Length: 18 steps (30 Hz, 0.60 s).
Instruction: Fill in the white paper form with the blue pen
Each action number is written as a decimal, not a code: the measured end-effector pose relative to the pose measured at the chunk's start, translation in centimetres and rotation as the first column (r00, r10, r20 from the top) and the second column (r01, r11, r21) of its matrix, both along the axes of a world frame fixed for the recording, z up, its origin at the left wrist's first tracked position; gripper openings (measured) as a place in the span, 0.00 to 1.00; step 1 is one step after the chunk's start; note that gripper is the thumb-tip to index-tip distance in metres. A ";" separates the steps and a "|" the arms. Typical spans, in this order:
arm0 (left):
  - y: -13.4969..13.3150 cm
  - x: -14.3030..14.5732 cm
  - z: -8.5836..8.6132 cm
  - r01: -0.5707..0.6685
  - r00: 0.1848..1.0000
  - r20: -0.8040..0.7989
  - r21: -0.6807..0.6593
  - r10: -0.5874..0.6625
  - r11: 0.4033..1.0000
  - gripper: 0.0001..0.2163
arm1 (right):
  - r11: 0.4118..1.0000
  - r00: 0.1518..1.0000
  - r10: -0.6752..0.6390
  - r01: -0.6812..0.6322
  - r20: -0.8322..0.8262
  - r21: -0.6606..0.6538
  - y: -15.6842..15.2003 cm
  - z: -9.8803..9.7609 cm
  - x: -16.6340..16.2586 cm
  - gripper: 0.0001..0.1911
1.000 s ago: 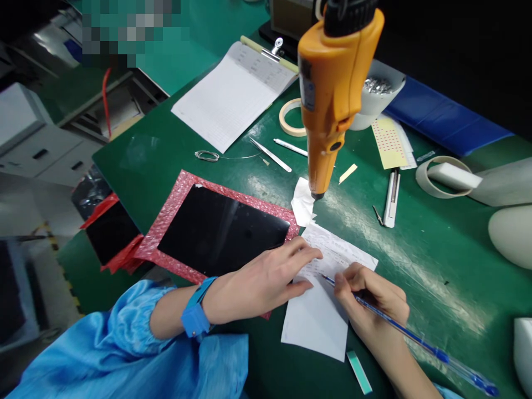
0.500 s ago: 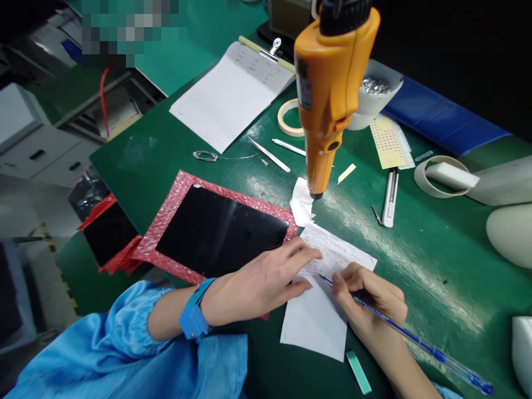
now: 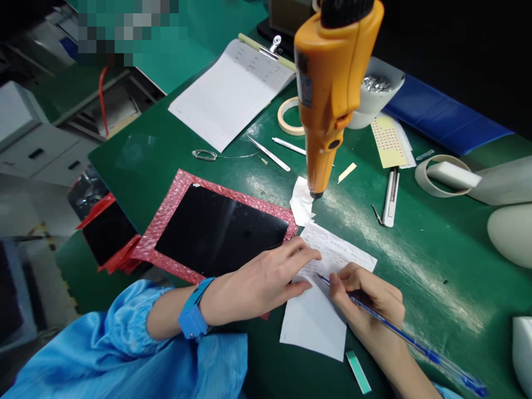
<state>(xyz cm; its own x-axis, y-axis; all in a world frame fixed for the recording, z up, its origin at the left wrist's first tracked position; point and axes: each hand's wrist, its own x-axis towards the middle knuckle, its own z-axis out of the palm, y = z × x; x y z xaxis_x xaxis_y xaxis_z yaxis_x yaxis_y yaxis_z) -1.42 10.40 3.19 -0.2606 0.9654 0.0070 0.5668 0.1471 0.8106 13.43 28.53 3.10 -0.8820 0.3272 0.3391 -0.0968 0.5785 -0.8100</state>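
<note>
A blue ballpoint pen (image 3: 394,328) is pinched in my right hand (image 3: 369,302), its tip at the written lines on a sheet of paper (image 3: 318,327). My left hand (image 3: 266,277) rests on the left part of that sheet, fingers apart and holding nothing. A blue wrist strap circles the left wrist. Beside this hand, a black glass panel (image 3: 224,230) lies on pink bubble wrap (image 3: 160,238), partly covered by my left forearm. A crumpled white tissue (image 3: 301,200) sits just beyond the paper.
An orange electric screwdriver (image 3: 328,94) hangs point-down over the table. Farther back are a clipboard (image 3: 233,94), a tape roll (image 3: 286,126), tweezers (image 3: 269,153) and a cup of small metal parts (image 3: 380,100). A box cutter (image 3: 390,198) lies right; a green-white strip (image 3: 358,372) is near the front.
My right hand and the pen have shifted slightly left along the writing. The left hand stays in place on the paper.
</note>
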 end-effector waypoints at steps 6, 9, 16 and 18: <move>-0.2 0.0 0.1 0.008 1.000 -0.006 -0.007 -0.008 1.000 0.20 | 1.000 1.000 -0.017 0.017 -0.006 0.000 0.0 0.1 0.0 0.20; -0.1 0.0 0.1 0.009 1.000 -0.018 -0.009 -0.009 1.000 0.21 | 1.000 1.000 -0.019 0.019 -0.015 -0.013 -0.1 0.2 -0.1 0.20; -0.2 0.0 0.0 0.019 1.000 -0.025 0.022 -0.018 1.000 0.20 | 0.998 0.999 -0.032 0.030 -0.033 -0.057 -0.2 0.1 -0.1 0.20; -0.2 -0.1 0.0 0.018 1.000 -0.021 0.019 -0.017 1.000 0.19 | 0.997 0.999 -0.039 0.036 -0.037 -0.066 -0.2 0.1 -0.1 0.20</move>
